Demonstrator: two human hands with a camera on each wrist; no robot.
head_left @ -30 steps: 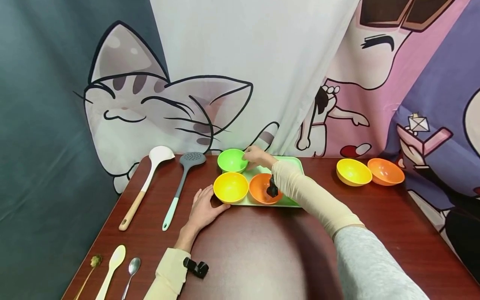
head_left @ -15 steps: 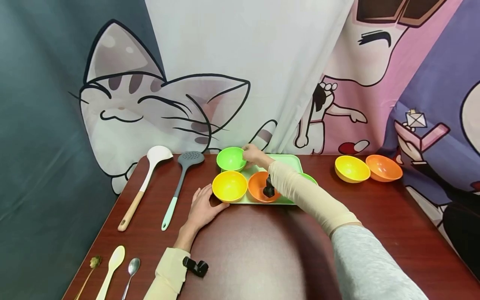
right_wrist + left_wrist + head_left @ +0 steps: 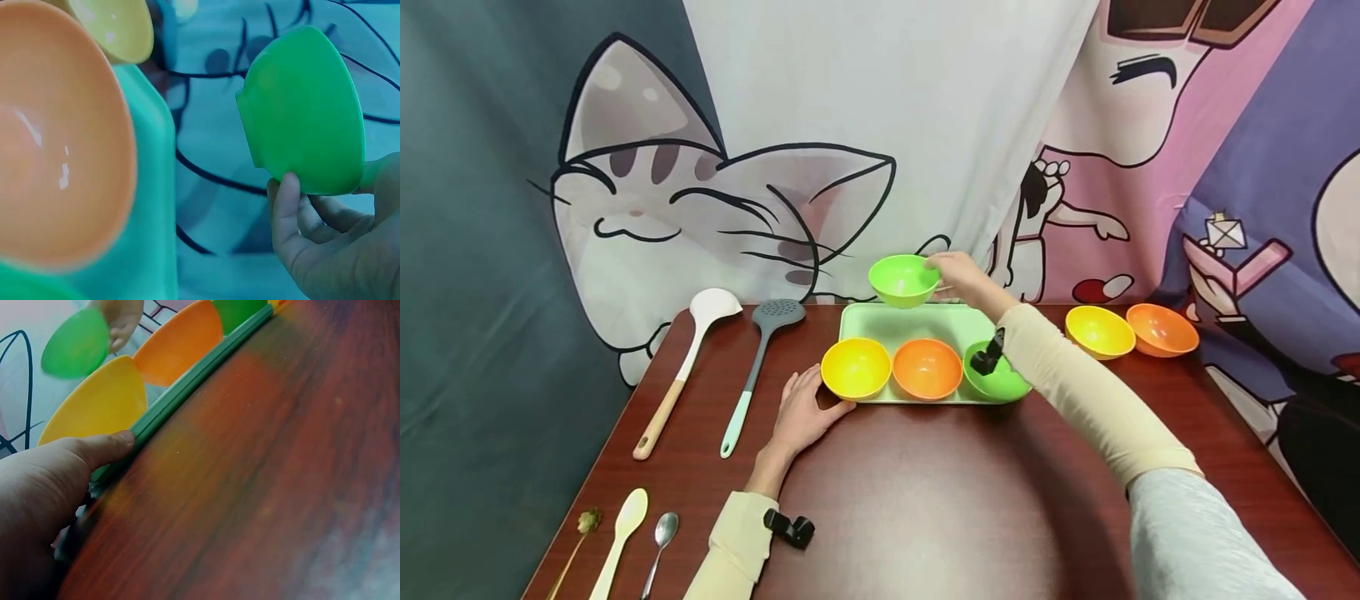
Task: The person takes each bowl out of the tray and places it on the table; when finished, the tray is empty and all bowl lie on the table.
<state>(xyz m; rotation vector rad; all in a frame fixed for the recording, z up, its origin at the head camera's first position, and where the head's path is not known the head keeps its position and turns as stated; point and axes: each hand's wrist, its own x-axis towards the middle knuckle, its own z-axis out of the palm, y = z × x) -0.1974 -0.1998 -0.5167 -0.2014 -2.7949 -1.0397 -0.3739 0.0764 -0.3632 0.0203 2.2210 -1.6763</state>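
My right hand (image 3: 958, 273) holds a light green bowl (image 3: 902, 282) by its right side, raised above the back of a pale green tray (image 3: 872, 323). In the right wrist view, the thumb is at the rim and fingers (image 3: 289, 203) lie against the bowl's outside. My left hand (image 3: 801, 417) holds the tray's front left corner, its thumb (image 3: 115, 447) along the front rim; its other fingers are mostly hidden in the left wrist view. A yellow bowl (image 3: 856, 369), an orange bowl (image 3: 927, 369) and a darker green bowl (image 3: 1000, 383) line the tray's front.
Another yellow bowl (image 3: 1100, 332) and orange bowl (image 3: 1162, 330) stand together at the back right. To the left lie a white ladle (image 3: 700, 333), a grey slotted turner (image 3: 767, 342), a cream spoon (image 3: 627, 525), a small metal spoon (image 3: 664, 533) and a thin gold utensil (image 3: 583, 533).
My right hand has lifted the light green bowl from the tray's back left, up and to the right. The left hand stays at the tray corner.
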